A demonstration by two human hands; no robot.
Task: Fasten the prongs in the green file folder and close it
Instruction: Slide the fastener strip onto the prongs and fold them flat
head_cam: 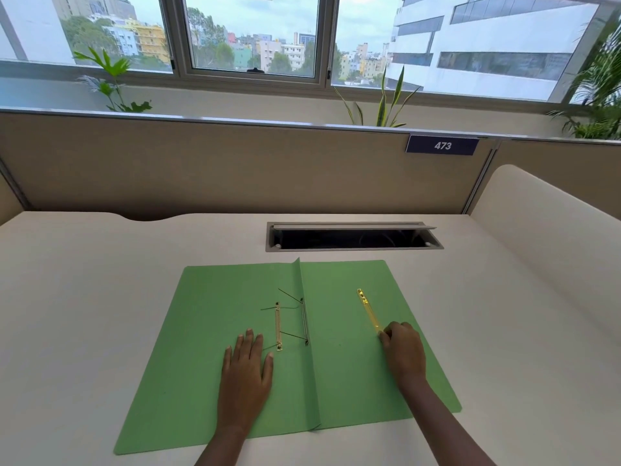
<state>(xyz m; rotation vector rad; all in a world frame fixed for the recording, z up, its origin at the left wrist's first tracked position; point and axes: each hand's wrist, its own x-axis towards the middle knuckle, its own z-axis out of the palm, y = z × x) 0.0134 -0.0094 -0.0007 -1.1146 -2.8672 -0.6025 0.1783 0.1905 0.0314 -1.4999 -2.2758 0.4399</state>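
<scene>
Here the green card file folder [188, 348] lies open on the white desk [84, 280]. The left hand [247, 368] rests flat, fingers spread, beside the brass prong fastener [278, 326] with thin wire prongs [289, 335] raised. The right hand [403, 351] pinches the loose yellow metal compressor bar [368, 311].

Folder [188, 348] on desk [84, 280]
</scene>
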